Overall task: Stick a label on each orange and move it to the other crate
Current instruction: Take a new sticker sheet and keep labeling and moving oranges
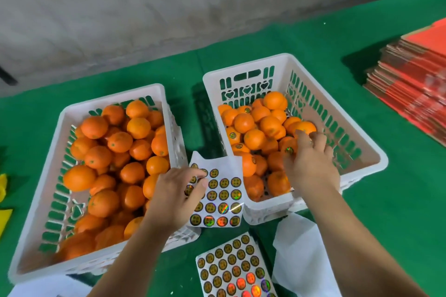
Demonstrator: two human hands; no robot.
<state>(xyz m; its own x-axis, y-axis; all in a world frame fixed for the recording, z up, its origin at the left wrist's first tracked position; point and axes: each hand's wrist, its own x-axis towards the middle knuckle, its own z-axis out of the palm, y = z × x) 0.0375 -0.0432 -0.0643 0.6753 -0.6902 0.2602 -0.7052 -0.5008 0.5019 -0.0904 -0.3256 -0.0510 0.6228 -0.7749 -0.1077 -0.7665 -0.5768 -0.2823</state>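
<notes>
Two white plastic crates sit side by side on a green tablecloth [362, 31]. The left crate [36, 200], in the lower left of the frame, is heaped with oranges [115, 152] that show no labels. The right crate [366, 152], right of centre, is partly filled with oranges [253, 128], several of them carrying small round holographic labels.

The right hand [311, 164] reaches down into the right crate, its fingers curled over a labelled orange [288, 147] whose shiny sticker shows just beside the thumb; the orange lies among the others near the crate's right wall.

The left hand [176, 195] is at centre bottom, over the near right corner of the left crate, and pinches a sticker sheet [222, 195] between thumb and fingers. The sheet hangs between the two crates with rows of round labels on it, its upper part peeled bare.

A second sticker sheet [236, 270] lies flat at the bottom centre, with white backing paper [299, 260] just to its right. A stack of red flattened cartons [415, 84] sits at the right edge.
</notes>
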